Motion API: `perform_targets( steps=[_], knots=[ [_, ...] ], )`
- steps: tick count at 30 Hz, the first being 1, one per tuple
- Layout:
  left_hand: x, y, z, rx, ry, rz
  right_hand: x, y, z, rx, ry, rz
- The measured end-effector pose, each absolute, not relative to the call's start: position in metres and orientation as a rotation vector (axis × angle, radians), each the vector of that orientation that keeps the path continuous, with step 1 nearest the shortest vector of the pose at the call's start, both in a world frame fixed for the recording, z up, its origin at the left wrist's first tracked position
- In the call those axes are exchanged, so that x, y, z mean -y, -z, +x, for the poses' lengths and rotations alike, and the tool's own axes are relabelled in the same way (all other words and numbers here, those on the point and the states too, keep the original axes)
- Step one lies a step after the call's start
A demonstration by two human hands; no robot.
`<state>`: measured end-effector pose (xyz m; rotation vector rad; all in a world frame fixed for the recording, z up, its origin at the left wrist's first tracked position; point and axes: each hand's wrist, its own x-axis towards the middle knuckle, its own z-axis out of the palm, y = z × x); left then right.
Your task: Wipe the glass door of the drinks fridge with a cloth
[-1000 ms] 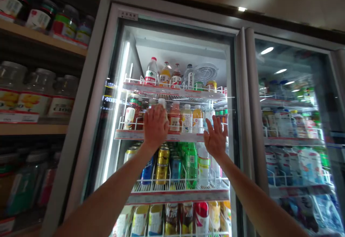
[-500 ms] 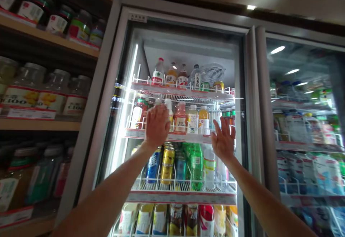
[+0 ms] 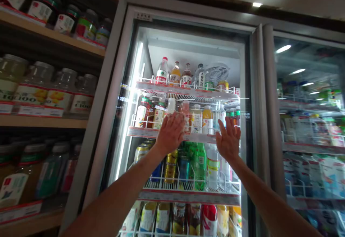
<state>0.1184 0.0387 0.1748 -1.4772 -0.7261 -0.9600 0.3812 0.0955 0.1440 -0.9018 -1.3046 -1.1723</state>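
Both arms stretch up in front of a lit drinks fridge with a glass door. My left hand (image 3: 170, 132) is open, back toward me and fingers extended, before the second shelf (image 3: 145, 132). It partly covers a white-capped bottle (image 3: 171, 104) and a pinkish bottle (image 3: 185, 109). My right hand (image 3: 228, 140) is open too, its thumb and fingers spread, near a clear bottle (image 3: 220, 114) on the right of that shelf. Neither hand holds anything. Whether either one touches the glass I cannot tell.
The fridge's upright door handle (image 3: 260, 104) is to the right, beside a second glass-doored fridge (image 3: 309, 145). Wooden shelves (image 3: 48, 122) with jars and bottles stand at the left. Below my hands are a gold can (image 3: 170, 165) and a green bottle (image 3: 199, 165).
The whole view has shifted slightly right. My left hand has moved right across the bottles and a little down, while my right hand stays near the same clear bottle.
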Motion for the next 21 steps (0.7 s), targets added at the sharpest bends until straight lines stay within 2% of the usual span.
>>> perform_targets(
  steps=[3,8,15,19,21],
  knots=[
    [-0.034,-0.173,0.104,0.705,0.868,-1.503,-0.097,-0.144,0.382,1.295,1.189,-0.887],
    [-0.027,-0.195,0.051,1.017,1.310,-1.182,-0.097,-0.144,0.383,1.301,1.183,-0.898],
    [-0.027,-0.141,0.078,0.766,0.889,-1.492,-0.098,-0.139,0.384,1.335,1.131,-0.872],
    [-0.023,-0.140,0.048,0.992,1.208,-1.200,-0.098,-0.135,0.383,1.325,1.147,-0.872],
    [-0.020,-0.135,0.047,0.990,1.225,-1.186,-0.098,-0.134,0.382,1.319,1.145,-0.878]
  ],
)
